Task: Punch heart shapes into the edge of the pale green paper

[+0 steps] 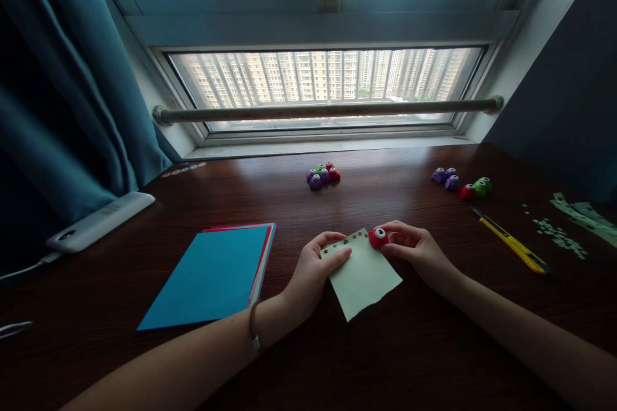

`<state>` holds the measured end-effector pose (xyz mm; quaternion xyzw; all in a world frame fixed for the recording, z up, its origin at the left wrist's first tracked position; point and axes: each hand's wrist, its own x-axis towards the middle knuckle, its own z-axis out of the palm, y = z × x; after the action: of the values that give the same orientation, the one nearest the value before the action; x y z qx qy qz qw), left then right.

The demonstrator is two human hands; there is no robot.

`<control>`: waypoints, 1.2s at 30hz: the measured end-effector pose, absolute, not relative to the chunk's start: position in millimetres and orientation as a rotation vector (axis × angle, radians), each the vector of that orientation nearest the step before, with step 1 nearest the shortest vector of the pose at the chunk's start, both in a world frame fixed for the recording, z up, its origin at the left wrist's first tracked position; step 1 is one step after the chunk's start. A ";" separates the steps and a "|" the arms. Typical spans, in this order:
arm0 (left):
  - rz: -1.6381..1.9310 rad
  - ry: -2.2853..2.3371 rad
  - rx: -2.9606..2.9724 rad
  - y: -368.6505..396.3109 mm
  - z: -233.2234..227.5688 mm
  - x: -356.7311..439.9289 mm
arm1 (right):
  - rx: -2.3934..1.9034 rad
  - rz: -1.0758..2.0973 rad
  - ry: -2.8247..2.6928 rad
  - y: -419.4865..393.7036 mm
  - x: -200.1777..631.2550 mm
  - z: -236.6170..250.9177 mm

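Note:
My left hand [313, 270] grips a pale green sheet of paper [366, 279] by its left side, thumb on top. A row of small punched shapes runs along the sheet's upper edge, and its lower edge looks torn. My right hand [417, 247] pinches a small red craft punch [378, 238] with a white and black round top. The punch sits at the sheet's upper right corner; whether the paper lies inside its slot is hidden.
A yellow utility knife [513, 244], small paper cutouts [562, 237] and punched strips [583, 213] lie right. More punches [324, 175] stand at the back, others [460, 183] back right. Left are stacked coloured paper [212, 276] and a white corded device [102, 221].

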<state>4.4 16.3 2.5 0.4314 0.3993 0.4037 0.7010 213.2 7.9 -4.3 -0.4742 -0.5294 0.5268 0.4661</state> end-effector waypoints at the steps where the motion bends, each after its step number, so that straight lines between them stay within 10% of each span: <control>1: 0.905 0.893 0.966 16.1 2.3 4.5 | -1.161 1.293 -1.304 7.9 213.3 -4.1; 36: 0.934 1.088 1.691 21.8 -2.9 -1.3 | -1.224 1.088 -1.708 9.7 214.8 -8.6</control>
<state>-1.3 21.8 -2.9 0.6828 0.4392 0.3770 0.4459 214.8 9.7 -8.6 -0.4787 -0.6684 0.4256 0.3781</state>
